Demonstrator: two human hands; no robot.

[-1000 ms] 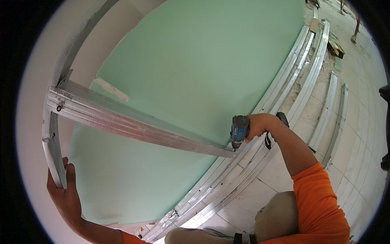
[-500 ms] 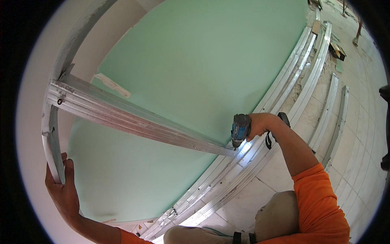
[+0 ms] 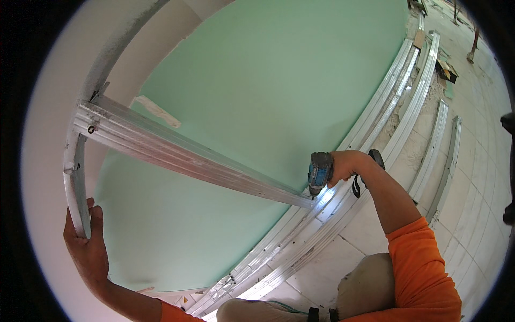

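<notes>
The right hand (image 3: 346,163) is wrapped around a blue and black drill (image 3: 320,172). The drill's nose points down at the right end of a metal cross bar (image 3: 188,159), and a bright light shines on the metal there. I cannot tell if the tip touches the bar. The left hand (image 3: 86,251) is curled around the lower end of a metal side bar (image 3: 76,201), with the thumb on one side. The left end of the cross bar lies over the side bar, and a screw (image 3: 91,129) sits near that end. Behind the cross bar is a big green board (image 3: 257,96). Long metal strips (image 3: 396,135) run along the board's right edge, close by the drill. Past them, floor tiles (image 3: 357,228) show, with room between the long strips and two short metal strips (image 3: 431,150).
</notes>
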